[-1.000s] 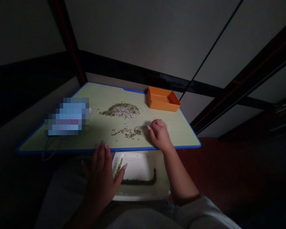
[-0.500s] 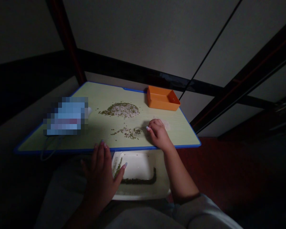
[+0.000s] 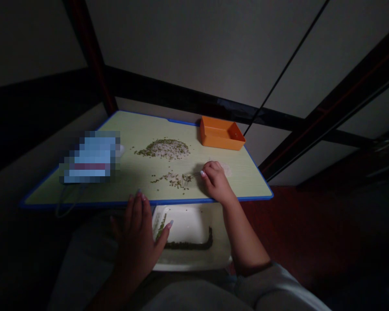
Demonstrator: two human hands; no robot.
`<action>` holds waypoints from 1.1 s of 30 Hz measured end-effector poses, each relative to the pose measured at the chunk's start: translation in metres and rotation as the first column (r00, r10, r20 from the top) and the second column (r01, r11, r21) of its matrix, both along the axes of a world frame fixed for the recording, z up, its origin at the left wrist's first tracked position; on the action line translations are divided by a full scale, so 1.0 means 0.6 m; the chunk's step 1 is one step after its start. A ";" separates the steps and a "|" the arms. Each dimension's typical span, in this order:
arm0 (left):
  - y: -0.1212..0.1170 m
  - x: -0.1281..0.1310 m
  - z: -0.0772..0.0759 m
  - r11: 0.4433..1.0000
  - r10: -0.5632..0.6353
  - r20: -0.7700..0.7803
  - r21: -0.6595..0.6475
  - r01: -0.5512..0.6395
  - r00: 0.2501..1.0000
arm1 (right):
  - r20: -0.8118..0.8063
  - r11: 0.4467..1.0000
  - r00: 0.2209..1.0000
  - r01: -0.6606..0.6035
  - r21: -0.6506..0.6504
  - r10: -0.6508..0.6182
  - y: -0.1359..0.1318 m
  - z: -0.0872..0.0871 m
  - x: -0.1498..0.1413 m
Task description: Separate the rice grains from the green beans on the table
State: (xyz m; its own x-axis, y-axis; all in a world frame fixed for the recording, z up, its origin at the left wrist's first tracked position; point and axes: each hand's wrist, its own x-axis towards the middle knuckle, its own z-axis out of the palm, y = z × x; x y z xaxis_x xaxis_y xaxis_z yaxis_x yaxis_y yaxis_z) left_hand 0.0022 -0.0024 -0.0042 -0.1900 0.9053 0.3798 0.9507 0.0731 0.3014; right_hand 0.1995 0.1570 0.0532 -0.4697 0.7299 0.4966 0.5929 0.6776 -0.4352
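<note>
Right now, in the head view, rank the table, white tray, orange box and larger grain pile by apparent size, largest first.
1. Table
2. White tray, even partly hidden
3. Orange box and larger grain pile: too close to rank; the pile looks wider, the box taller.

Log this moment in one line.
right hand: holding thin tool at small pile | left hand: open, at table edge | big pile: farther back

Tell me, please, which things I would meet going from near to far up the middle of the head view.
White tray, blue near edge of the table, small scatter of grains, larger pile of grains, blue far edge, pale panel.
</note>
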 end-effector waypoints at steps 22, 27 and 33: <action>0.000 0.001 -0.001 1.000 0.004 0.015 0.004 -0.004 1.000 | 0.021 0.999 0.999 -0.034 -0.012 0.034 0.000 -0.001 0.002; 0.001 0.001 0.000 1.000 -0.001 0.026 -0.005 0.001 1.000 | 0.026 0.998 0.998 -0.054 -0.018 0.055 -0.001 0.000 0.002; 0.000 0.001 0.001 1.000 -0.003 0.013 0.008 0.002 1.000 | 0.022 0.997 0.997 -0.073 -0.014 0.074 -0.002 0.002 0.002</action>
